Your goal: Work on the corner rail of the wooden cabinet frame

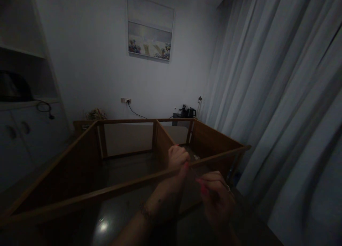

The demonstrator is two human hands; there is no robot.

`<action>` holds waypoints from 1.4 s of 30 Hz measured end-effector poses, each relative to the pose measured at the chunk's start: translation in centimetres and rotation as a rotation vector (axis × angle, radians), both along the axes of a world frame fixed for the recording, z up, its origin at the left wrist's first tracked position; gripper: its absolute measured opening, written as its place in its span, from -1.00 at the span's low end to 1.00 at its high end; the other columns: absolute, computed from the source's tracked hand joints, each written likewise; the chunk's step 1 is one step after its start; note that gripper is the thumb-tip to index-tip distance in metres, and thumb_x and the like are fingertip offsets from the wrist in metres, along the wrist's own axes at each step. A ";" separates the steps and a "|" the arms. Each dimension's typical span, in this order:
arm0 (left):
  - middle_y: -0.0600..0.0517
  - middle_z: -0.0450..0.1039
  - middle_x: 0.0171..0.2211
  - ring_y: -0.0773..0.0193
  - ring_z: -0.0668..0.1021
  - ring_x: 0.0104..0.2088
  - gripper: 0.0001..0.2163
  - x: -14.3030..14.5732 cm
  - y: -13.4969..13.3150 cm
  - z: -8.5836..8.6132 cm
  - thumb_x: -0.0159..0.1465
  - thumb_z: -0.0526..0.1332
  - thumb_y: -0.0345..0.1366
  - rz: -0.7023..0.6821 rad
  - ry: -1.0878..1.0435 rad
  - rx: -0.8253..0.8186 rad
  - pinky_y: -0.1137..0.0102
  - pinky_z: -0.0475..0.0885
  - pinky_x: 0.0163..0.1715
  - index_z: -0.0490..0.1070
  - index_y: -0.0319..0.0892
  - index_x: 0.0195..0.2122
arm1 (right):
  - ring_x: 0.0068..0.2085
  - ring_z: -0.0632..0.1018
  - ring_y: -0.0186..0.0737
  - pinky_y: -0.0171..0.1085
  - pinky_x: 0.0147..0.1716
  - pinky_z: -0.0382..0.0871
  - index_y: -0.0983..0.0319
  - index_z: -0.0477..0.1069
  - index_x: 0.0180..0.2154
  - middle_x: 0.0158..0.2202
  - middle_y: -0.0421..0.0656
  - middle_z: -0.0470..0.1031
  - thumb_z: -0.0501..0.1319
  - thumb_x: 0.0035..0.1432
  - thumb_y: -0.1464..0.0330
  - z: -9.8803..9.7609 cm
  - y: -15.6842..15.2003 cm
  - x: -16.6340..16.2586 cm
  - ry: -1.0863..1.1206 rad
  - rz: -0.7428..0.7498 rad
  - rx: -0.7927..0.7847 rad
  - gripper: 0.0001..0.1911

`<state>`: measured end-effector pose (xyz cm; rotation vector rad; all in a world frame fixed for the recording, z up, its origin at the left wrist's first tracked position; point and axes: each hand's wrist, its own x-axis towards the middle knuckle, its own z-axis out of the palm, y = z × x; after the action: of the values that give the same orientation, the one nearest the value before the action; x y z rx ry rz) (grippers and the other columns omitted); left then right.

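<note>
A brown wooden furniture frame (128,186) with side panels and a divider panel (166,141) stands in front of me. My left hand (178,160) grips its near rail where the divider meets it, with fingers over the far side and thumb on my side. Just right of it and a little lower, my right hand (217,196) is closed in a pinch, fingertips pointing toward the left thumb. Whatever lies between those fingertips is too dark and small to make out. Dim light hides the lower part of the frame.
Grey curtains (267,96) hang along the right side. Behind the frame, a black kettle (191,112) stands by the wall, and a cable runs from a wall socket (125,100). White cabinets (29,139) stand at left. A pale light reflection shows on the dark surface below.
</note>
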<state>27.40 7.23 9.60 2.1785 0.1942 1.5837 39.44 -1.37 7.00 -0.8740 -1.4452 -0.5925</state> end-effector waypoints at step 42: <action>-0.08 0.42 -0.17 -0.03 0.44 -0.01 -0.56 0.1 0.3 -0.5 0.54 -0.17 0.09 -0.008 0.011 0.043 -0.02 0.30 0.25 0.40 -0.03 -0.11 | -0.51 0.53 -0.32 -0.38 -0.47 0.42 0.16 0.52 -0.37 -0.55 -0.25 0.52 0.18 0.50 0.19 -0.5 0.0 -0.3 0.306 0.279 -0.240 -0.63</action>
<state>27.51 7.57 9.13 2.2187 0.1561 1.5861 39.19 -1.37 6.45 -0.8856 -1.3416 -0.0709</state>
